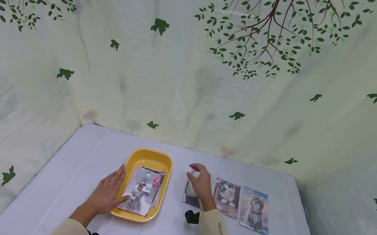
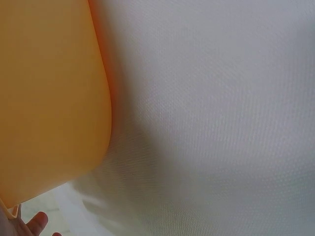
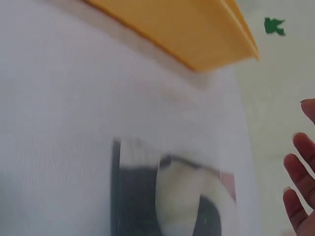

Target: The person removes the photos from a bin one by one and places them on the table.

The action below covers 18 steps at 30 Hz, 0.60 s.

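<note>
Apparently with nothing in its grasp, the right hand (image 1: 202, 182) bends its fingers over the upper part of a black-and-white picture card (image 1: 192, 200), thumb and forefinger parted; the right wrist view shows the visible fingertips apart from that card, which lies on the table (image 1: 288, 214). The card sits below the right hand, partly hidden by it in the head view, its long axis running roughly away from the person, and the right hand is much the nearer of the two. The left hand (image 1: 107, 192) lies along the near-left side of a yellow tray (image 1: 147, 161), fingers straight on the rim and thumb reaching over the edge to a stack of picture cards (image 1: 140, 196); it looks spread rather than clenched. The tray is left of the black-and-white card, with a strip of table between them, and its length also runs away from the person. Right of the right hand, a card with a lying kitten (image 1: 227, 194) and then a card with a sitting kitten (image 1: 255, 211) extend the row, slightly apart. Behind the table hangs a pale backdrop (image 1: 178, 84) printed with branches and green birds
</note>
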{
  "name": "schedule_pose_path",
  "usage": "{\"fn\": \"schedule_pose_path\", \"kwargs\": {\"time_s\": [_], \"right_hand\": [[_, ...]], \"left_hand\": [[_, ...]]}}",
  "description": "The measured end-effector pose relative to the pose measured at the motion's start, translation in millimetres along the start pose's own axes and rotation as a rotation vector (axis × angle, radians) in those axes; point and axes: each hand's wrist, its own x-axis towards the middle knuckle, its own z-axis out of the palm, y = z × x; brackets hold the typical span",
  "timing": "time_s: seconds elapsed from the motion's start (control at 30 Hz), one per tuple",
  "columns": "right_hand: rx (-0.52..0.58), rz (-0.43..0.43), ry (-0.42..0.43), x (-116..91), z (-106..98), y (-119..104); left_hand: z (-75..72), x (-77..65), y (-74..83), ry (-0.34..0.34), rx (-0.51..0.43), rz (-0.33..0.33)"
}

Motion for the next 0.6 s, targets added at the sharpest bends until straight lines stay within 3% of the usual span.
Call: {"fn": "schedule_pose_path", "kwargs": {"time_s": [0.23, 0.47, 0.6], "right_hand": [[0.008, 0.02, -0.095, -1.7, 25.8, -28.1], [-0.035, -0.122, -0.157, -4.0, 50.2, -46.5], [-0.062, -0.151, -0.235, -4.6, 63.9, -57.1]], "left_hand": [[0.4, 0.5, -0.1, 0.003, 0.002, 0.008], [1.1, 1.1, -1.2, -0.005, 0.005, 0.001], [1.3, 0.8, 0.0, -0.015, 0.0, 0.001]]}}
